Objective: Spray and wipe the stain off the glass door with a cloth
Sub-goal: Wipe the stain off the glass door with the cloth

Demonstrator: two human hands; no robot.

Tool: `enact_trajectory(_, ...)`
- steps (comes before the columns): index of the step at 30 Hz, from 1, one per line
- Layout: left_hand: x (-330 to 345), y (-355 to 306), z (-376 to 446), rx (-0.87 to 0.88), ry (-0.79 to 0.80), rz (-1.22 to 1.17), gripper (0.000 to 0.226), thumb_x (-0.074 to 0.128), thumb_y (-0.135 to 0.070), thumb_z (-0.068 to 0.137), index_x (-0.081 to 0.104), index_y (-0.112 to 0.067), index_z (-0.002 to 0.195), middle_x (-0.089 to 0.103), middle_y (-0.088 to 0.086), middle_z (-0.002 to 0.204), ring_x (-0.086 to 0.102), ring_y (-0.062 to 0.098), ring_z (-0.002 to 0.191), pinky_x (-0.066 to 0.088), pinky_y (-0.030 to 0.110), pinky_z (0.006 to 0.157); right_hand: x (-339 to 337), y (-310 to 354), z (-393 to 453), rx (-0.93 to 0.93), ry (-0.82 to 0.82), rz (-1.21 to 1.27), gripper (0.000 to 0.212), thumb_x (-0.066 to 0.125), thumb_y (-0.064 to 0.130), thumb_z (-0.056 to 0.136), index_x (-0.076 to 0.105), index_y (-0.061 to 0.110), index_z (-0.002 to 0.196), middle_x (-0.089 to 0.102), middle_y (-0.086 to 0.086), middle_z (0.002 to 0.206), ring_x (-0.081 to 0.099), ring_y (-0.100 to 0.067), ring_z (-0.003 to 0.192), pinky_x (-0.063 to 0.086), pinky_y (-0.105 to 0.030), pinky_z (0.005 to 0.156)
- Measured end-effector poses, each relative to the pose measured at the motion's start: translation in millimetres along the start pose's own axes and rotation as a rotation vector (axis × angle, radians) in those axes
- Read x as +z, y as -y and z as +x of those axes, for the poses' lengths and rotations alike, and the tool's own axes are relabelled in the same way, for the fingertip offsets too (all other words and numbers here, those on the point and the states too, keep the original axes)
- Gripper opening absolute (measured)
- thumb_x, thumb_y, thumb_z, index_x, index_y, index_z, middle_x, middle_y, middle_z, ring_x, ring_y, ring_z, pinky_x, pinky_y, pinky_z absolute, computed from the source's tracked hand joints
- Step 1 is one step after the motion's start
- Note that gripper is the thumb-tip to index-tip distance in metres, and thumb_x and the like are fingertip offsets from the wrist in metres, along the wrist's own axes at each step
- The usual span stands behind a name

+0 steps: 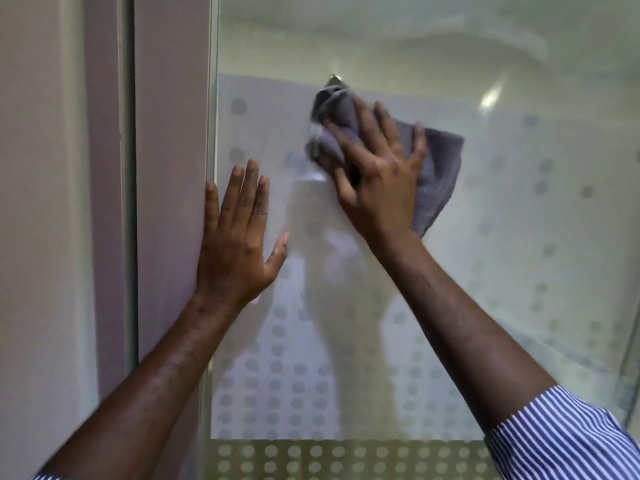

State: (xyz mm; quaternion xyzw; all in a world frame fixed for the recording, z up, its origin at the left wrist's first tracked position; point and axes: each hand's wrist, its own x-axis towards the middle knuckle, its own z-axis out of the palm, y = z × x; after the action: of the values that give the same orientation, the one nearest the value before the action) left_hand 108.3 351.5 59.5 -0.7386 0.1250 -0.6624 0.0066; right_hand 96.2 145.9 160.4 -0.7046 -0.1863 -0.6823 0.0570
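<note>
Stage: wiping, by my reading; no spray bottle in view, so I judge the spraying done, though nothing here proves it
Right hand: my right hand [375, 174] lies spread over the grey cloth [440, 181], fingers fanned and pressing it flat to the glass; the thumb seems tucked against the cloth's lower left edge (motion blur there, so I cannot tell whether it pinches a fold)
Left hand: my left hand [239, 233] is wide open, palm flat, fingers straight, holding nothing; it rests at the left edge of the pane, its outer fingers over the seam with the door frame [169, 168], apparently bracing
Cloth: bunched at its upper left, trailing down to the right past my palm; touching the pane just inside the upper edge of the frosted dotted band
Glass door: glass door [519, 237], clear above, frosted with rows of dots below
Stain: cannot pick it out; pale smears and streaks [317, 133] at the cloth's left edge may be wet spray or residue
Done: cloth on glass, wipe under way
Left: clear those streaks, check the patch under the cloth (hidden now), perhaps one dry pass
</note>
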Motion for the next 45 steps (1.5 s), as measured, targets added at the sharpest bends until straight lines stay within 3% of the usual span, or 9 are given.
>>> enact_trajectory(5, -0.5, 0.0, 0.0, 0.004, -0.04, -0.052, 0.079, 0.05, -0.042, 0.097, 0.021, 0.0, 0.158, 0.021, 0.021, 0.166, 0.016, 0.036, 0.156, 0.014, 0.062, 0.125, -0.1, 9.2, -30.6, -0.48, 0.18, 0.043, 0.035, 0.051, 0.046, 0.105, 0.063, 0.038, 0.136, 0.045, 0.003, 0.16, 0.035, -0.024, 0.152, 0.013, -0.064, 0.123)
enact_trajectory(11, -1.5, 0.7, 0.2, -0.008, -0.001, -0.027, 0.079, 0.047, -0.044, 0.099, 0.02, 0.0, 0.158, 0.015, 0.022, 0.168, 0.012, 0.036, 0.157, 0.01, 0.06, 0.126, -0.9, 0.1, -12.1, -0.263, 0.029, -0.004, 0.031, 0.054, 0.039, 0.105, 0.067, 0.037, 0.133, 0.048, 0.003, 0.158, 0.037, -0.027, 0.152, 0.012, -0.068, 0.122)
enact_trajectory(16, -1.2, 1.9, -0.6, 0.003, 0.006, -0.04, 0.077, 0.047, -0.04, 0.098, 0.02, 0.0, 0.158, 0.015, 0.023, 0.167, 0.012, 0.036, 0.157, 0.012, 0.061, 0.125, -5.6, -13.4, -31.0, -0.318, 0.04, 0.007, 0.033, 0.052, 0.041, 0.106, 0.065, 0.034, 0.136, 0.046, 0.001, 0.159, 0.036, -0.025, 0.152, 0.016, -0.066, 0.122)
enact_trajectory(21, -0.7, 1.9, -0.7, -0.004, 0.006, -0.041, 0.078, 0.048, -0.039, 0.098, 0.02, 0.001, 0.158, 0.015, 0.023, 0.167, 0.012, 0.036, 0.157, 0.011, 0.061, 0.126, -6.6, -21.1, -60.3, -0.058, -0.034, 0.0, 0.039, 0.062, 0.031, 0.098, 0.065, 0.032, 0.137, 0.045, 0.0, 0.16, 0.035, -0.025, 0.153, 0.016, -0.067, 0.121)
enact_trajectory(30, -2.4, -0.6, 0.2, -0.011, -0.01, -0.065, 0.076, 0.05, -0.027, 0.093, 0.022, 0.001, 0.158, 0.017, 0.022, 0.167, 0.015, 0.037, 0.157, 0.013, 0.063, 0.124, -14.3, -0.1, -207.1, -0.552, 0.326, 0.209, 0.03, 0.064, 0.023, 0.098, 0.071, 0.026, 0.128, 0.046, -0.002, 0.158, 0.035, -0.027, 0.152, 0.019, -0.058, 0.125)
enact_trajectory(34, -2.8, 0.1, 0.3, -0.014, -0.011, -0.071, 0.075, 0.049, -0.029, 0.094, 0.023, 0.001, 0.158, 0.017, 0.022, 0.167, 0.015, 0.036, 0.157, 0.013, 0.062, 0.125, -12.3, -9.0, -211.6, -0.662, 0.283, 0.175, 0.032, 0.064, 0.01, 0.098, 0.072, 0.025, 0.124, 0.049, -0.001, 0.156, 0.04, -0.025, 0.15, 0.02, -0.055, 0.125)
enact_trajectory(40, -0.8, -0.1, -0.3, -0.015, -0.008, -0.067, 0.073, 0.048, -0.029, 0.095, 0.023, 0.001, 0.158, 0.018, 0.023, 0.167, 0.016, 0.037, 0.156, 0.013, 0.062, 0.125, -16.4, -64.9, -112.7, -0.063, -0.12, -0.072, 0.026, 0.065, 0.019, 0.095, 0.074, 0.02, 0.12, 0.057, -0.008, 0.149, 0.047, -0.035, 0.144, 0.027, -0.064, 0.118)
enact_trajectory(43, 0.0, -2.1, -0.4, -0.02, -0.012, -0.053, 0.073, 0.048, -0.028, 0.095, 0.023, 0.001, 0.158, 0.018, 0.024, 0.167, 0.015, 0.038, 0.156, 0.013, 0.062, 0.125, -28.9, -95.4, -59.8, 0.411, -0.256, 0.053, 0.041, 0.057, 0.029, 0.09, 0.071, 0.017, 0.126, 0.055, -0.003, 0.152, 0.043, -0.024, 0.148, 0.022, -0.06, 0.123)
enact_trajectory(45, 0.9, -2.3, -0.4, -0.022, -0.015, -0.047, 0.073, 0.047, -0.028, 0.095, 0.022, 0.001, 0.158, 0.017, 0.023, 0.167, 0.015, 0.038, 0.156, 0.013, 0.062, 0.125, -29.0, -82.2, -47.9, 0.456, -0.252, 0.124, 0.044, 0.055, 0.036, 0.092, 0.07, 0.019, 0.129, 0.055, -0.003, 0.152, 0.044, -0.021, 0.147, 0.024, -0.059, 0.122)
